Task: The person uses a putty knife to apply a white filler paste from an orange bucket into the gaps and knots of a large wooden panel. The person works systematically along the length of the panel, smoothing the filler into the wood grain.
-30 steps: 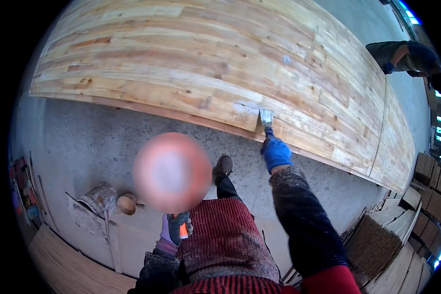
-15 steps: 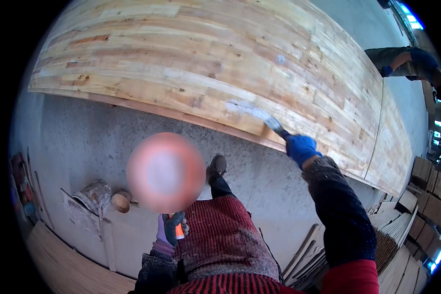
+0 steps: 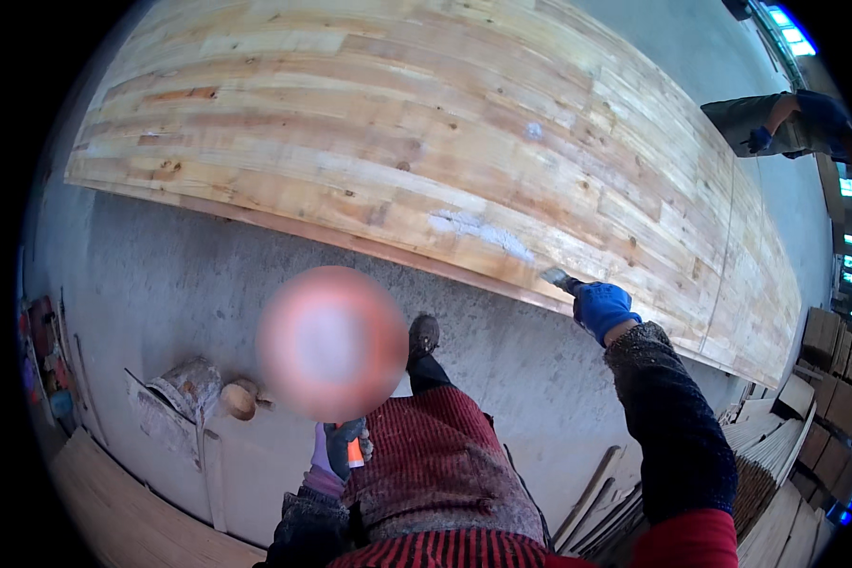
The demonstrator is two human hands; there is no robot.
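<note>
Keep your blue-gloved right hand (image 3: 603, 310) clenched on the small metal scraper (image 3: 560, 279), blade flat along the large pale laminated wood panel's (image 3: 426, 170) near edge, while your left hand (image 3: 336, 445) grips a small orange object (image 3: 354, 452).

There is only one view, from a fisheye camera worn on the person's head. It looks steeply down along the person's own body, so the red striped garment (image 3: 445, 473) fills the lower middle of the picture and the concrete floor (image 3: 208, 284) lies under it. The right forearm comes in from the lower right edge, and the right hand (image 3: 604, 309) in a blue glove is near the centre, quite close to the lens. The large wooden panel (image 3: 426, 142) crosses the whole upper half, and its straight edges bend toward the round rim. Another person (image 3: 786, 123) appears small at the far upper right.
</note>
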